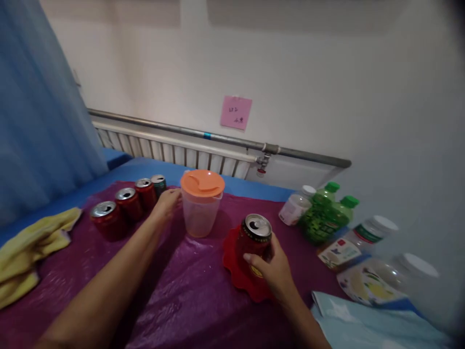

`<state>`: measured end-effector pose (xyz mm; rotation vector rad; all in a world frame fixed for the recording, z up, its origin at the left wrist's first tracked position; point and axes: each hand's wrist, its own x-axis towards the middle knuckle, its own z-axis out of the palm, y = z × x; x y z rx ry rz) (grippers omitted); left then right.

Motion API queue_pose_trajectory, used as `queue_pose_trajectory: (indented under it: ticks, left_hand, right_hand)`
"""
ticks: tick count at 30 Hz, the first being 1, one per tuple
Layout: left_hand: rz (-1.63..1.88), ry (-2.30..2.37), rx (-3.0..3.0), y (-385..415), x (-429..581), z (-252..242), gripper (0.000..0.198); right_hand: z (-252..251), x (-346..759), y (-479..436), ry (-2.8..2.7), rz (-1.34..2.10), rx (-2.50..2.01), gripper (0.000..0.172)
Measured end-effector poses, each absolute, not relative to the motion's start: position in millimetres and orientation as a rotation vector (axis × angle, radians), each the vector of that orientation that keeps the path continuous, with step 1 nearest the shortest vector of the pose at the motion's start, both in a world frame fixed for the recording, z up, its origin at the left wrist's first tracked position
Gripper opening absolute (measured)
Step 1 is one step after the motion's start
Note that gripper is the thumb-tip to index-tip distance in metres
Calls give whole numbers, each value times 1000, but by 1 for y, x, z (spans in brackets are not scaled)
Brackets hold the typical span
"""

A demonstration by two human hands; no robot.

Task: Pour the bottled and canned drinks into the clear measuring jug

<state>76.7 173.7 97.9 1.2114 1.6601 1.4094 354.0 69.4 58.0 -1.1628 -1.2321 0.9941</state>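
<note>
My right hand is wrapped around a dark red drink can with an opened silver top. The can is over a red wavy-edged dish; whether it touches the dish is hard to see. At the left side of a translucent plastic pitcher with an orange lid, my left hand has its fingers curled where the handle would be. The hand hides the handle itself. Behind my left forearm stand several opened cans, among them a red can and a dark green can.
Purple plastic sheeting covers the blue surface. At right are green bottles, a small white-capped bottle and larger labelled bottles, with a light blue cloth in front. A yellow cloth lies at left. A radiator runs behind.
</note>
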Motion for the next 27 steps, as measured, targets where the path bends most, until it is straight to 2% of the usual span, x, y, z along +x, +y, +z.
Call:
queue_pose_trajectory:
  ticks: [2, 5, 9, 11, 15, 20, 23, 27]
  left_hand:
    - [1454, 1876, 1344, 143, 54, 112, 33]
    - [1518, 2244, 1548, 95, 16, 130, 58]
    - [1184, 2550, 1575, 68, -34, 129, 90]
    - [1005, 2581, 1552, 68, -52, 119, 98]
    - [867, 2600, 1565, 70, -62, 106, 97]
    - [995, 2635, 1710, 61, -31, 119, 89]
    - [1072, 2407, 1842, 55, -3, 132, 82]
    - [965, 2153, 1795, 46, 33, 136, 81]
  right_hand:
    - [61, 353, 68, -1240, 994, -1179, 73]
    - [66, 350, 65, -1248, 980, -1194, 72]
    - [66, 346, 64, -1264, 985, -1184, 70]
    - [64, 344, 64, -1280, 978, -1163, 68]
    - [64, 342, 62, -1274, 1001, -1126, 64]
    - [65, 343, 62, -1271, 994, -1106, 65]
    - [66, 345, 62, -1264, 1001, -1111, 69]
    - [68, 350, 62, -1233, 973, -1075, 73]
